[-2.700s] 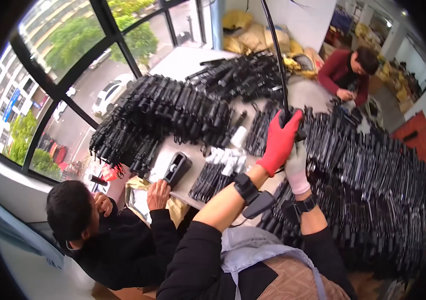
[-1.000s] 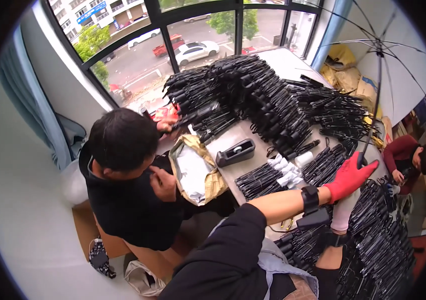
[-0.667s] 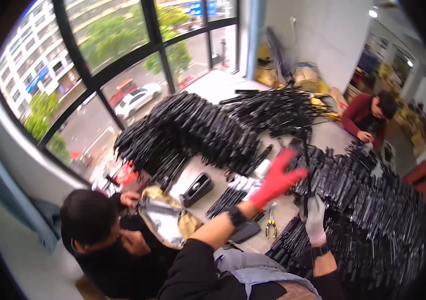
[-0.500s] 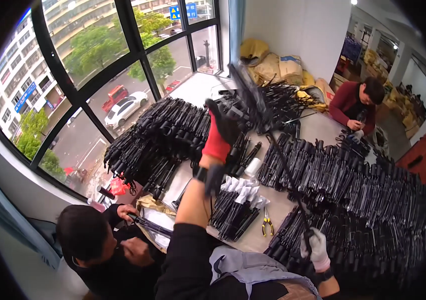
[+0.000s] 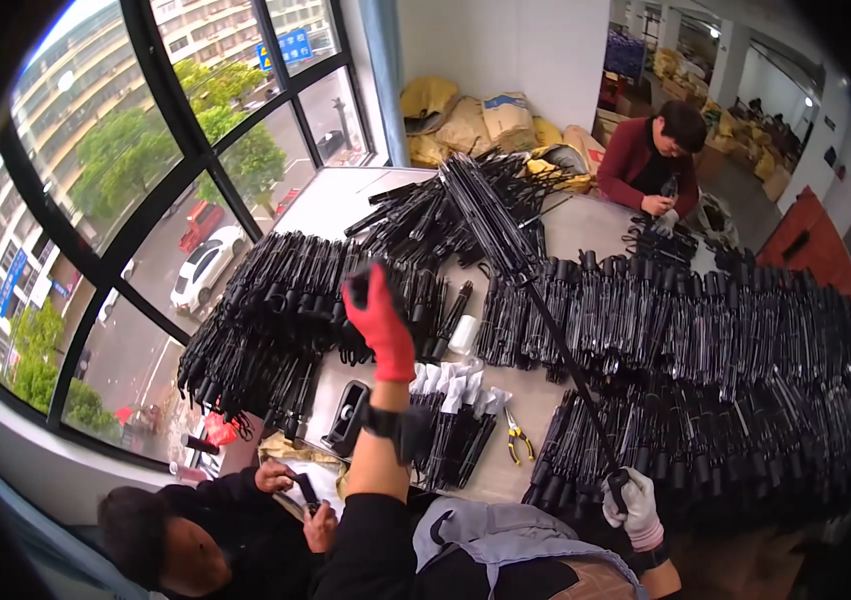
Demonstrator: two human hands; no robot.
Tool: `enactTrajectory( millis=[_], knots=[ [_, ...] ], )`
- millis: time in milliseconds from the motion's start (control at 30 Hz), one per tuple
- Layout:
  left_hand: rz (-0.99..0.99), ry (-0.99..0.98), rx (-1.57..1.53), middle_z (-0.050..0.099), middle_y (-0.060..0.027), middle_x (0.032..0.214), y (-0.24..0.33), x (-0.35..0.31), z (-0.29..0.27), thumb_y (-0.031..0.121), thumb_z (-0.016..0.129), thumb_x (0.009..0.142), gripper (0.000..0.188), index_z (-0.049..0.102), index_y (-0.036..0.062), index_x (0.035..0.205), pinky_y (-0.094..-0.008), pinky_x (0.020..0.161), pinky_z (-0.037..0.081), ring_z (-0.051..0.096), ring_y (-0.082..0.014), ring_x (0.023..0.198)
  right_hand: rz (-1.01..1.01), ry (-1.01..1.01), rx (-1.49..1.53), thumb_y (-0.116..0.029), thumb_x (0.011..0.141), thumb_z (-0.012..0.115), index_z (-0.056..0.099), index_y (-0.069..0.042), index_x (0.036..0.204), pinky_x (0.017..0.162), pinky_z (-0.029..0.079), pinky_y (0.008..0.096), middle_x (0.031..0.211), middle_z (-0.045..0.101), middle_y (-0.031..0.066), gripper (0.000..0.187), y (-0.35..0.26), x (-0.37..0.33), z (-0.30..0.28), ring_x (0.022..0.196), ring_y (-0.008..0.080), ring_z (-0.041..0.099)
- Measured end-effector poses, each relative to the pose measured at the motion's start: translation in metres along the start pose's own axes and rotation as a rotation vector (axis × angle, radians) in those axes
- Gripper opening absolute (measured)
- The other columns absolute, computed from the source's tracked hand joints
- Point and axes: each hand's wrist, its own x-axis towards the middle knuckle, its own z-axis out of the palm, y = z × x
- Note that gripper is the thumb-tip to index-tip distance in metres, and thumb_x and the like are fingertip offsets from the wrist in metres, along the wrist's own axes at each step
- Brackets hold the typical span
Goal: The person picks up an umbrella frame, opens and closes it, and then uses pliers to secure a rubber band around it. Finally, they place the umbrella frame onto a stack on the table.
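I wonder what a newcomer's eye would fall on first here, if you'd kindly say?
Probably the bright red-gloved left hand, raised left of centre. Next, the long umbrella frame slanting across the middle, its handle in the white-gloved right hand; then the dense black rows covering the table's right side.

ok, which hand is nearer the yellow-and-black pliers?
Right. The white-gloved right hand, gripping the umbrella handle, is right of the pliers and closer to the body; the red-gloved left hand is raised, farther off to their left.
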Motion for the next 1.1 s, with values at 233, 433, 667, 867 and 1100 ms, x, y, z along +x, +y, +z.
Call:
enactTrajectory(
  millis=[233,433,667,867,1100],
  knots=[
    [-0.478,-1.043,-0.926,0.064,-0.0079,0.094,-0.017,-0.002,0.080,0.058,0.052,0.091,0.053,0.060,0.0104,0.113,-0.0585,0.099,0.042,0.060,-0.0281,0.094,0.076,-0.064,0.088,-0.044,0.095,0.056,0.056,0.004,0.099,0.035,0.031,0.0236,0.056,0.049,0.0056,0.048,0.012,-0.018,0.008,0.036,0.0080,0.034],
    [-0.586,-0.653,-0.697,0.061,-0.0045,0.085,-0.055,0.027,0.081,0.047,0.056,0.094,0.044,0.057,0.0070,0.112,-0.0421,0.078,0.054,0.060,-0.0197,0.073,0.040,0.269,0.045,-0.033,0.093,0.060,0.056,0.006,0.111,0.043,0.040,0.0240,0.067,0.056,0.0091,0.043,0.004,-0.017,0.050,0.044,0.0111,0.045],
    [-0.793,-0.570,-0.763,0.056,-0.0024,0.078,-0.028,-0.114,0.078,0.032,0.061,0.093,0.033,0.055,0.0055,0.112,-0.0334,0.062,0.052,0.057,-0.0154,0.065,-0.219,0.230,-0.774,-0.007,0.093,0.044,0.045,0.004,0.133,0.072,0.051,0.0298,0.104,0.064,0.0124,0.042,-0.063,0.119,0.102,0.084,0.0169,0.062],
    [-0.901,-0.592,-0.565,0.056,-0.0055,0.081,-0.020,-0.115,0.036,0.017,0.062,0.090,0.046,0.045,0.0032,0.130,-0.0360,0.067,0.052,0.059,-0.0194,0.069,-0.397,-0.037,-0.666,-0.005,0.098,0.037,0.046,0.000,0.135,0.065,0.052,0.0266,0.106,0.065,0.0146,0.038,-0.003,0.155,0.066,0.078,0.0143,0.064],
    [-0.853,-0.894,-0.244,0.061,-0.0047,0.088,-0.008,-0.114,-0.026,0.011,0.069,0.085,0.045,0.053,0.0042,0.126,-0.0326,0.067,0.054,0.062,-0.0155,0.074,0.036,-0.258,-0.739,-0.015,0.097,0.050,0.045,-0.002,0.137,0.055,0.054,0.0348,0.084,0.068,0.0162,0.042,-0.138,0.182,0.078,0.062,0.0225,0.067]
  ],
)
